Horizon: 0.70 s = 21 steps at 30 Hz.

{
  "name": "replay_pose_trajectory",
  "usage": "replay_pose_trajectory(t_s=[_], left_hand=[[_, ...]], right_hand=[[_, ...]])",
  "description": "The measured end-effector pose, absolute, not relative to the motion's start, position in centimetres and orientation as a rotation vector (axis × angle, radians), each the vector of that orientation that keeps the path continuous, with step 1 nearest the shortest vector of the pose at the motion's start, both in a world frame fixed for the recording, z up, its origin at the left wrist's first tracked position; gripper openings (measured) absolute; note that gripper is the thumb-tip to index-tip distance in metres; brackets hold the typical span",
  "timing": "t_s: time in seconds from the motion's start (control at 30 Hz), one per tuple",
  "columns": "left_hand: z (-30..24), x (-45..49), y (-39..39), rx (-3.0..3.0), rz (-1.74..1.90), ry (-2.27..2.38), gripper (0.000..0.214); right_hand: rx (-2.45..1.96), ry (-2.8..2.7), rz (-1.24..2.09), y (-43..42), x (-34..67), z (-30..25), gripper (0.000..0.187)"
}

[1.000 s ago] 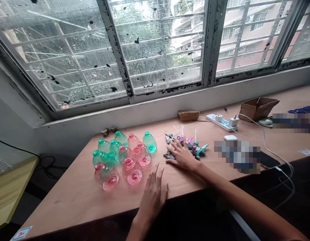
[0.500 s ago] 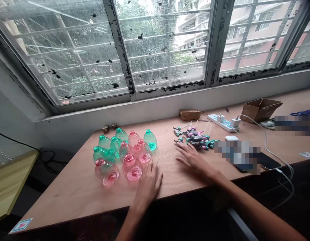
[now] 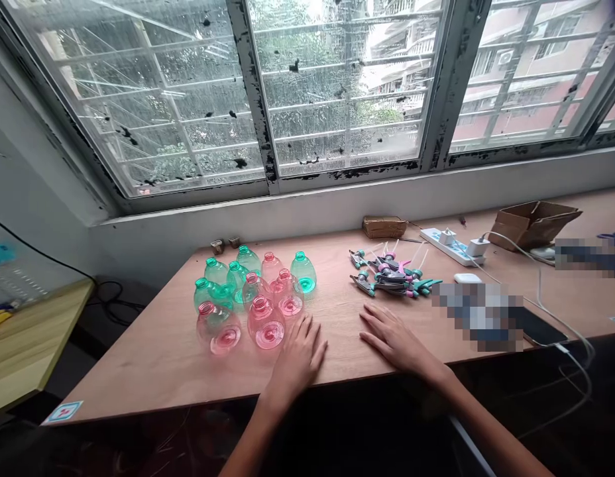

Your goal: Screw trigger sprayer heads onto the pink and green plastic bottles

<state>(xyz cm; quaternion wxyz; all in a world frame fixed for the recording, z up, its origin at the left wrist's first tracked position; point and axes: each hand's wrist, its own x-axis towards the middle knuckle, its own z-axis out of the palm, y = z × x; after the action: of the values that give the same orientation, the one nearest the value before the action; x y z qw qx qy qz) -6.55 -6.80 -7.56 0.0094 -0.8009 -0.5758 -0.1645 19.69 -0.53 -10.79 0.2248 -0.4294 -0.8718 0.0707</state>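
My left hand point(image 3: 298, 354) lies flat and open on the wooden table point(image 3: 153, 358), fingers spread, just right of a pink plastic bottle point(image 3: 266, 322). Palm down and open, my right hand point(image 3: 391, 338) rests on the table a little in front of a pile of pink and green spray-trigger heads point(image 3: 393, 273), not touching it. Several clear green and pink bottles point(image 3: 248, 285) stand bunched together left of centre. Neither hand holds anything.
A white power strip point(image 3: 449, 243) with chargers, a small brown box point(image 3: 385, 226) and an open cardboard box point(image 3: 533, 224) sit along the back. A phone on a white cable point(image 3: 535, 325) lies at the right. A lower yellow table point(image 3: 29, 338) stands at the left.
My right hand has left the pile of trigger heads and drawn back toward me. My left hand has slid forward to rest beside the pink bottle. The pile now lies farther back.
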Motion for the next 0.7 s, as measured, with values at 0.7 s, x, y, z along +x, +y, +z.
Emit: replay_pose_trajectory(t_s=[0.7], left_hand=[[-7.74, -6.75, -6.77, -2.504, -0.558, -1.77, 0.042]], right_hand=[[-1.173, -2.384, 0.214, -0.44, 19.77, -10.85, 0.053]])
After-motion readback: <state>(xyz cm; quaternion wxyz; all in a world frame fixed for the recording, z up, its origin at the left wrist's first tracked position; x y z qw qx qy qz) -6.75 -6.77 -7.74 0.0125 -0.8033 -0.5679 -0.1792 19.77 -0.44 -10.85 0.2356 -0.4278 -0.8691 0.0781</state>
